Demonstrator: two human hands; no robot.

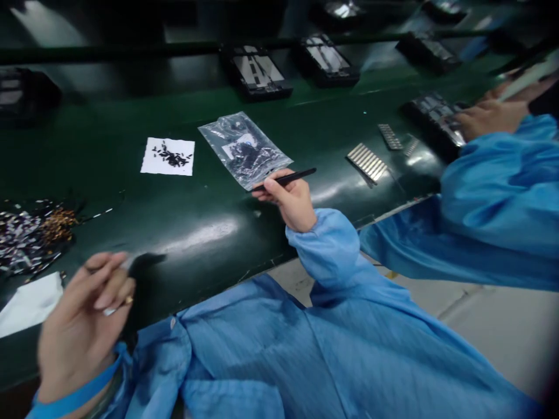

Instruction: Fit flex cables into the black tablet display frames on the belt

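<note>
My left hand (89, 317) is raised at the lower left with its fingers curled. Pinched in it is a small whitish piece (110, 311) with a gold-coloured bit, slightly blurred. My right hand (290, 198) closes round black tweezers (290, 177), which lie nearly level across the fingers. Just beyond that hand rests a clear plastic bag (247, 148) with dark small parts and a white label inside. Left of the bag, a white paper square (148, 166) carries many tiny black pieces (174, 157).
A heap of small black, white and orange flat parts (35, 233) lies at the left, above a white cloth or paper (32, 305). Metal strips (367, 162) lie at the right. Black trays (257, 73) line the back. A co-worker's hands (493, 116) touch a device.
</note>
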